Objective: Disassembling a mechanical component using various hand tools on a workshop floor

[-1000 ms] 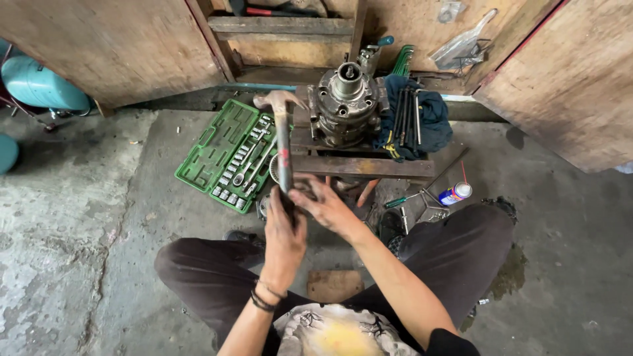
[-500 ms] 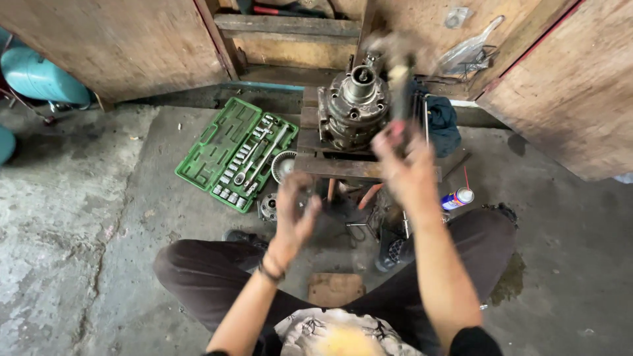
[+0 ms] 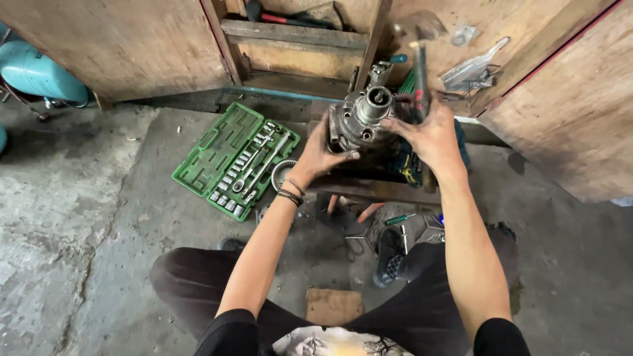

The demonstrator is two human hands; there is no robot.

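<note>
A greasy grey metal gear housing [image 3: 364, 118] with a round hub on top stands on a low wooden stand [image 3: 376, 188] in front of me. My left hand [image 3: 323, 153] presses its palm against the housing's left side. My right hand [image 3: 432, 135] rests against the right side and grips a hammer [image 3: 419, 76] whose handle points up, its head near the top of the view. Both hands are dirty with grease.
An open green socket set case [image 3: 236, 161] lies on the concrete floor to the left. Small tools and a green-handled screwdriver [image 3: 399, 219] lie under the stand. Plywood panels [image 3: 119, 39] and a wooden shelf [image 3: 290, 33] stand behind. A teal tank [image 3: 36, 72] is far left.
The hammer passed from my left hand, low in front of the stand, to my right hand, which rose with it beside the housing. My left hand moved up onto the housing's left side.
</note>
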